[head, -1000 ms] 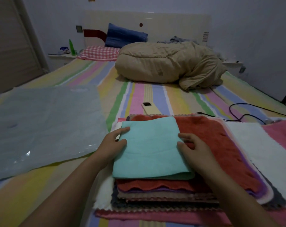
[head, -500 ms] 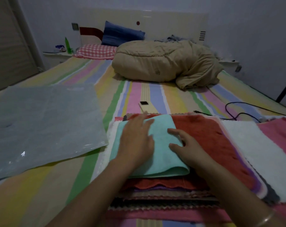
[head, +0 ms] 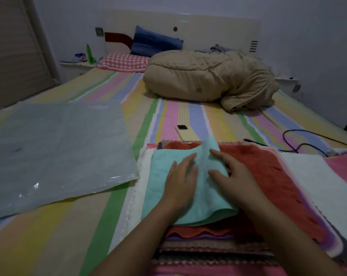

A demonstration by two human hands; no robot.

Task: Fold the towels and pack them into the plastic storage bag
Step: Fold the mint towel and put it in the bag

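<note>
- The striped bed (head: 49, 236) carries everything.
- The plastic storage bag (head: 55, 152) lies flat on the left, just beside the towels and holding none.
- The stack of towels (head: 288, 186) sits spread out on the right.
- The teal towel (head: 162, 166) lies on top, its right edge raised.
- The left hand (head: 181, 180) presses flat on it, fingers straight.
- The right hand (head: 236, 178) pushes the raised edge with fingers spread.
- A phone (head: 185, 132) lies beyond the stack.

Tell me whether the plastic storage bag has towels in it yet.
Empty, it seems: the plastic storage bag lies flat on the bed, no bulge.
</note>
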